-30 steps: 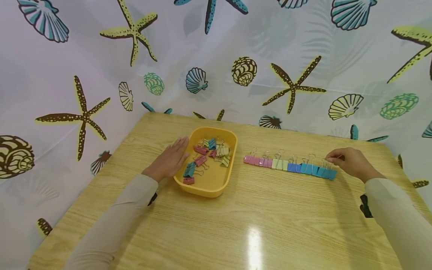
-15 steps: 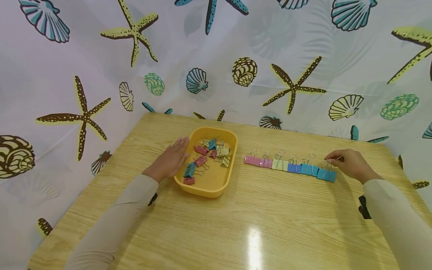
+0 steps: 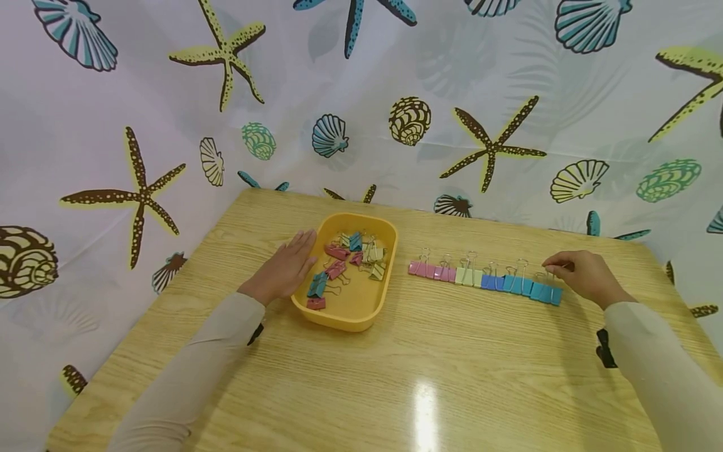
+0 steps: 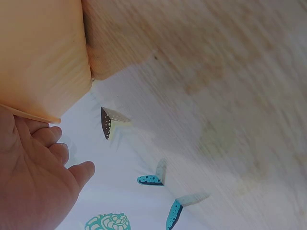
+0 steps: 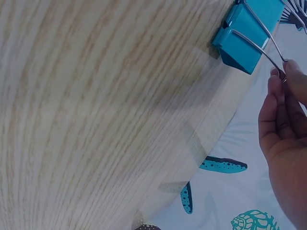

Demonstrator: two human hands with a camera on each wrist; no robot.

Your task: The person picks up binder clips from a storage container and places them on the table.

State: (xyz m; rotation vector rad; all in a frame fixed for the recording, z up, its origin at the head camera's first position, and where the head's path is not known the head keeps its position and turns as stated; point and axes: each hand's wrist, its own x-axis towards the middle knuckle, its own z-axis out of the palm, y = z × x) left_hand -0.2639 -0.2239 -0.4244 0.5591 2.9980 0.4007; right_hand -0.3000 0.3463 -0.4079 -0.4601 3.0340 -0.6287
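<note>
My right hand (image 3: 584, 273) pinches the wire handle of a blue binder clip (image 3: 545, 293) at the right end of a row of clips. In the right wrist view this clip (image 5: 252, 33) is close up, its handle between thumb and fingers. To its left run another blue clip (image 3: 516, 284), a darker blue clip (image 3: 492, 282), a pale yellow clip (image 3: 468, 275) and two pink clips (image 3: 422, 269). My left hand (image 3: 282, 267) rests with straight fingers against the left rim of a yellow tray (image 3: 361, 323); the left wrist view shows its fingers (image 4: 60, 153) by the tray wall.
Inside the tray lie loose binder clips in pink, blue and pale yellow, such as a blue clip (image 3: 317, 285) and a pink clip (image 3: 336, 269). The wooden table (image 3: 452, 370) ends at a cloth (image 3: 373, 169) printed with shells and starfish behind and at the left.
The right hand has shifted slightly left, and the end clip now sits straighter in the row. The left hand and tray stay put.
</note>
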